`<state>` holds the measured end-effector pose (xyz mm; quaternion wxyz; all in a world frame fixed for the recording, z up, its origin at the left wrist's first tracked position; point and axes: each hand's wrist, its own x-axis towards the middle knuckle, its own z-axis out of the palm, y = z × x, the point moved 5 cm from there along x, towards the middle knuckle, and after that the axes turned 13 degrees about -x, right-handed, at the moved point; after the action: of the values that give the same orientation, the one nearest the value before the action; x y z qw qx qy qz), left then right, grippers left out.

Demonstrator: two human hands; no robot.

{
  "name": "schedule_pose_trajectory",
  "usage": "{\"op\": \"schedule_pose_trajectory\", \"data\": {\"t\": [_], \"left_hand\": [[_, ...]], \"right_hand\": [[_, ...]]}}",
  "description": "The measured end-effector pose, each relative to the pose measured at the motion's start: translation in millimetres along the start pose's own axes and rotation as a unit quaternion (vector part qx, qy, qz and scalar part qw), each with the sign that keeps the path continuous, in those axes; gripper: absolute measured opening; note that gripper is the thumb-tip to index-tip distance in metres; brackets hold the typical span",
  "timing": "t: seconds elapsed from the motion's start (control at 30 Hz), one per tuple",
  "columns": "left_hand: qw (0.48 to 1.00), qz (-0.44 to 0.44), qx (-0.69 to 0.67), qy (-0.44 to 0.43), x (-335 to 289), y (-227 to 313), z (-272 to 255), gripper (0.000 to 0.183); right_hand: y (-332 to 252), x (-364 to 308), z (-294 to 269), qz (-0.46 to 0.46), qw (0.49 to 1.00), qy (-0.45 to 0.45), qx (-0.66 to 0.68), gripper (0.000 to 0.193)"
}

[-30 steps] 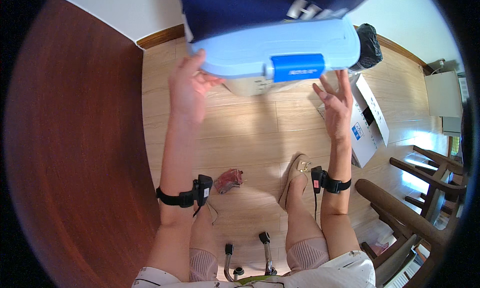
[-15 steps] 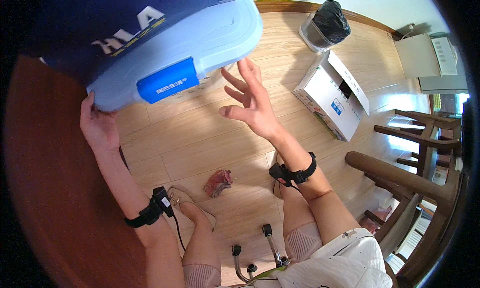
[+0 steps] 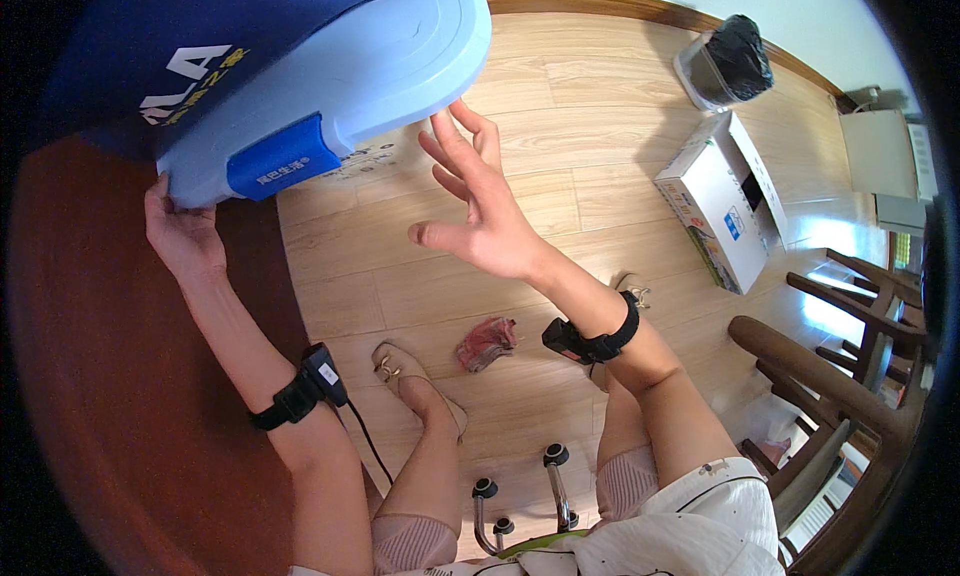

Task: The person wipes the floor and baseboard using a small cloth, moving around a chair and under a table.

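Far L I've got a dark red-brown wood surface (image 3: 130,376), edge curving down past the floor. Over its upper part is the person's L hand (image 3: 188,238), gripping the near L corner of a light-blue lidded box (image 3: 400,61), thumb up at the rim, fingers bent underneath. The box is held up at a tilt, upper L, R end raised over the floor; darker blue latch (image 3: 270,161) on the side facing the person, pale body w/ dark print partly visible below the lid. A navy piece (image 3: 230,36) w/ white & yellow lettering covers the lid's far side; bag or cloth, can't tell. L forearm wears a black strap (image 3: 292,404) w/ small module & cable; nr it, a beige shoe (image 3: 388,364). Mid-pic, the R hand (image 3: 480,211) is unclenched, fingers spread, thumb free, tips at the lid's edge nr its R end; can't tell if it bears any wt. Below: crumpled reddish thing (image 3: 487,344) on the floor, then chrome legs (image 3: 557,486) w/ black caps. R forearm has a matching black band (image 3: 622,336). Further R: white carton (image 3: 715,176), flap up; just behind, clear bin (image 3: 705,71) w/ black liner; then brown wooden chair (image 3: 800,371) & white cabinet (image 3: 875,156).
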<state>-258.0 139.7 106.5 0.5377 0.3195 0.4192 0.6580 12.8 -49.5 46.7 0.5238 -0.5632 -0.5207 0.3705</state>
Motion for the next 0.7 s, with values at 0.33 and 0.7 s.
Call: {"op": "schedule_pose_trajectory", "data": {"t": [0.33, 0.7], "left_hand": [[0.999, 0.019, -0.036, 0.03, 38, 23, -53, 0.038], [0.985, -0.066, -0.04, 0.153, -2, -40, -56, 0.047]], "right_hand": [[-14, 12, 67, -0.021, 0.998, -0.029, -0.056, 0.101], [45, -3, -1, 0.098, 0.992, -0.056, 0.063, 0.082]]}}
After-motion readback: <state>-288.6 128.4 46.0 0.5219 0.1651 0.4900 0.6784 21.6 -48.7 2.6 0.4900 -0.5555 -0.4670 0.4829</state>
